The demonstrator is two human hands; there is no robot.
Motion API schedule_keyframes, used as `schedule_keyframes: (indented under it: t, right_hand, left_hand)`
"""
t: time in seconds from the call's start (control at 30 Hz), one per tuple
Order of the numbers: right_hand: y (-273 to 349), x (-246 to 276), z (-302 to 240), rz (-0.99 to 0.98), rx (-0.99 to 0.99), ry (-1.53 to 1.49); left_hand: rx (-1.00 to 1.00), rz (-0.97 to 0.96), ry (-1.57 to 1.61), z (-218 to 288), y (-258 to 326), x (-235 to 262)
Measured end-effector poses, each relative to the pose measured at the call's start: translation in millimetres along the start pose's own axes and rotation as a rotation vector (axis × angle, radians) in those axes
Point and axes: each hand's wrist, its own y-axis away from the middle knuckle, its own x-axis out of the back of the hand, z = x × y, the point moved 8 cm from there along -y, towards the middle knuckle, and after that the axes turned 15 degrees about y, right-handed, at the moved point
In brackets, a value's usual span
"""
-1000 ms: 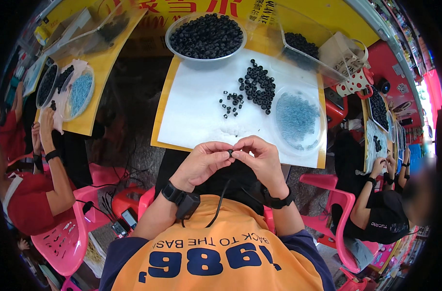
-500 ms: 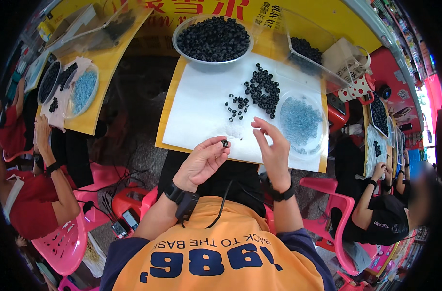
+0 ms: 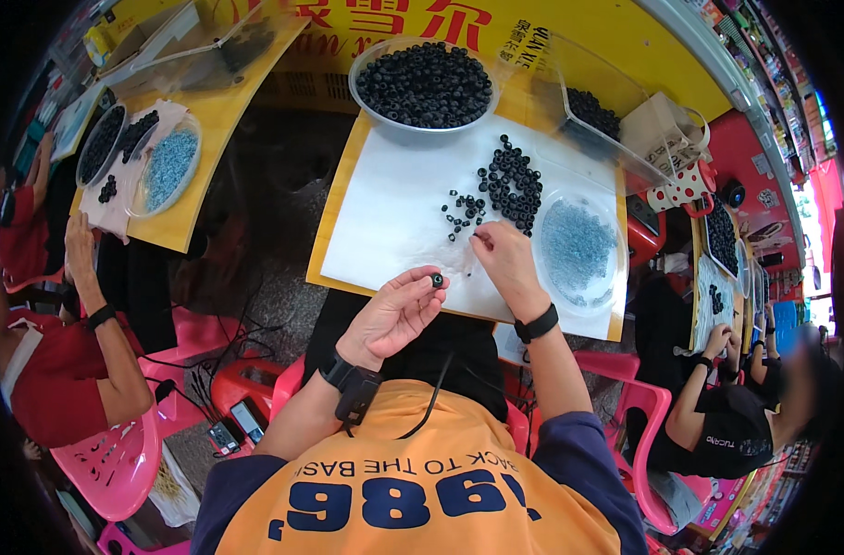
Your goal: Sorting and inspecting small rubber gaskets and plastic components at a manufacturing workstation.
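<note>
A small black bead (image 3: 436,279) with a hole is pinched between the thumb and forefinger of my left hand (image 3: 396,314), over the near edge of the white sheet. My right hand (image 3: 512,264) reaches over the sheet with its fingertips pressed together. Those tips are beside a small cluster of black beads (image 3: 464,213); what they grip is too small to make out. Beyond them lies a larger heap of round black beads (image 3: 513,180). To its right is a clear round dish (image 3: 616,268) of tiny pale blue pieces.
A white bowl (image 3: 354,92) full of black beads stands at the table's far edge. Behind the dish are a clear bin (image 3: 616,143) with black beads and a polka-dot mug (image 3: 681,190). People work at tables on both sides, with pink chairs (image 3: 117,462) nearby.
My right hand has moved forward and left to the small bead cluster, its fingers closing from apart to a pinch. My left hand still holds its bead, with only a slight shift.
</note>
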Motion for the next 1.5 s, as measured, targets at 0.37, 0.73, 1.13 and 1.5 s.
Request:
schedule_keyframes:
  t: [0.37,0.73,1.13,1.5]
  right_hand:
    - [56.1,30.3,-30.7,-0.077,-0.364,-1.205]
    - [65.1,59.6,-59.1,0.049,-0.184,-0.792]
    - [82.0,71.6,-71.3,0.201,-0.009,-0.558]
    - [105.0,71.1,-70.6,0.059,0.244,-0.525]
  left_hand:
    - [-0.092,0.017,-0.160,0.3,-5.6,-6.6]
    - [-0.154,-0.033,-0.264,0.9,5.2,-19.5]
    - [-0.199,-0.052,-0.412,-6.0,18.1,-25.9]
    - [0.078,-0.036,-0.449,-37.0,20.0,-6.6]
